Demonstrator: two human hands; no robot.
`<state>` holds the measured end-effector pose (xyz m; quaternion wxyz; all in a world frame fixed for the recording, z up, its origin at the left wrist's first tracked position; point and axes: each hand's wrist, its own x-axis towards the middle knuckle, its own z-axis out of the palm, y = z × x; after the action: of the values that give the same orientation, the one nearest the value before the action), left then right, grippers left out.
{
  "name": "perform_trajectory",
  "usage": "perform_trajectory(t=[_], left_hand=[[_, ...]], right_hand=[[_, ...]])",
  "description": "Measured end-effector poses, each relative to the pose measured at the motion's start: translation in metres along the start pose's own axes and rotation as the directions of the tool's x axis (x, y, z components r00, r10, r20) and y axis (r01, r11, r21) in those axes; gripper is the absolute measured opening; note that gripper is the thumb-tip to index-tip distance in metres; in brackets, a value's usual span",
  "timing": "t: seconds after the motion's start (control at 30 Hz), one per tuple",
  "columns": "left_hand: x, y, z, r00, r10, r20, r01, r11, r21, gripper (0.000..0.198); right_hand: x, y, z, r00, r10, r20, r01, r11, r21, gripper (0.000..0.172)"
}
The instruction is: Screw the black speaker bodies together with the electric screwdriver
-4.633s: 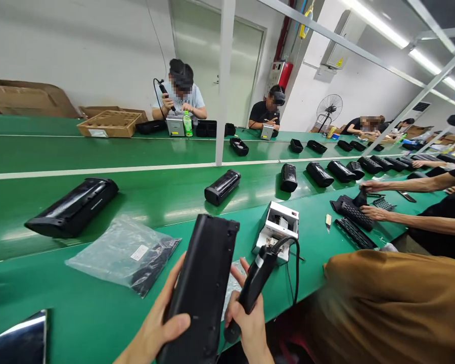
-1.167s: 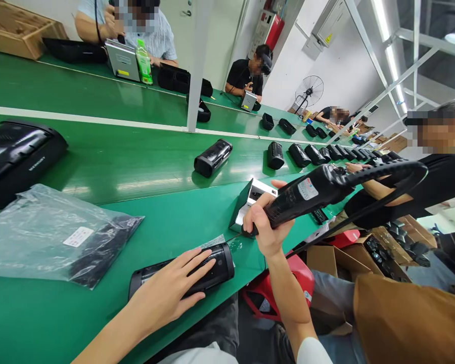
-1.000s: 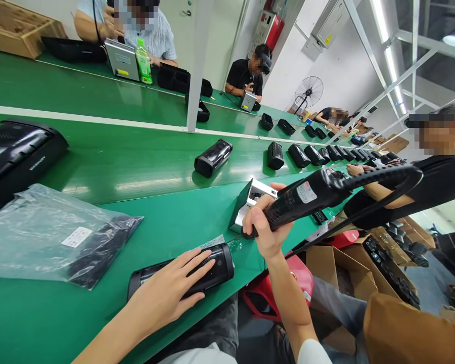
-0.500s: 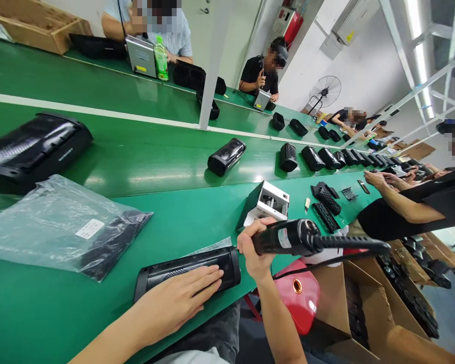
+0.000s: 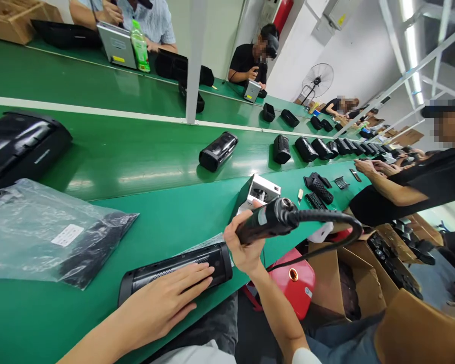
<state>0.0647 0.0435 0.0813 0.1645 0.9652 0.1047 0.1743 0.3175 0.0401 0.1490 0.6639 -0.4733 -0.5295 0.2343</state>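
A long black speaker housing (image 5: 197, 263) lies on its side at the near edge of the green bench (image 5: 163, 222). My left hand (image 5: 163, 301) lies flat on top of it, fingers stretched out and pressing down. My right hand (image 5: 242, 245) is wrapped round a black electric screwdriver (image 5: 267, 222), whose tip points at the housing's right end. The screwdriver's thick black cable (image 5: 333, 227) loops off to the right.
A clear plastic bag (image 5: 49, 237) with dark parts lies at left. A white and black box (image 5: 260, 192) stands behind the screwdriver. More black housings (image 5: 218, 150) ride the conveyor. A co-worker's arms (image 5: 387, 189) work at right; cardboard boxes (image 5: 349, 283) and a red stool (image 5: 293, 283) sit below.
My right hand has brought the screwdriver down and in line with the housing's right end. The left hand has stayed flat on the housing. The view has shifted slightly.
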Motion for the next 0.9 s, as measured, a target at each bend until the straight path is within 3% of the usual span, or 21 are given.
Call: perform_trajectory(t=[0.07,0.13,0.23,0.4,0.57,0.7,0.8,0.9], left_hand=[[-0.004,-0.003,0.007,0.999,0.001,-0.033,0.000,1.000,0.028,0.063],[-0.007,-0.005,0.013,0.998,0.001,-0.056,0.000,1.000,0.028,0.069],[-0.010,-0.008,0.019,0.997,-0.006,-0.076,0.007,1.000,0.010,0.074],[-0.010,-0.009,0.020,0.996,-0.006,-0.084,0.008,1.000,0.022,0.074],[-0.011,-0.008,0.023,0.996,-0.008,-0.088,0.009,1.000,0.004,0.069],[-0.008,-0.004,0.017,0.998,-0.032,-0.059,0.030,0.999,-0.038,0.066],[-0.001,0.001,0.005,0.999,-0.037,-0.021,0.034,0.993,-0.111,0.067],[0.005,0.004,-0.005,0.999,-0.052,0.011,0.053,0.989,-0.138,0.066]], right_hand=[[0.016,-0.028,-0.010,0.989,-0.109,-0.105,0.113,0.993,0.037,0.046],[0.036,-0.054,-0.027,0.940,-0.193,-0.283,0.198,0.980,-0.009,0.046],[0.066,-0.069,-0.052,0.877,-0.251,-0.411,0.215,0.968,-0.132,0.045],[0.092,-0.026,-0.063,0.911,-0.221,-0.347,0.175,0.972,-0.159,0.057],[0.074,0.000,-0.053,0.939,-0.077,-0.334,0.039,0.992,-0.118,0.052],[0.046,-0.016,-0.049,0.958,-0.008,-0.286,-0.015,0.997,-0.078,0.054],[0.036,-0.045,-0.040,0.956,-0.084,-0.281,0.084,0.996,-0.013,0.047],[0.037,-0.073,-0.019,0.966,-0.162,-0.203,0.186,0.976,0.110,0.042]])
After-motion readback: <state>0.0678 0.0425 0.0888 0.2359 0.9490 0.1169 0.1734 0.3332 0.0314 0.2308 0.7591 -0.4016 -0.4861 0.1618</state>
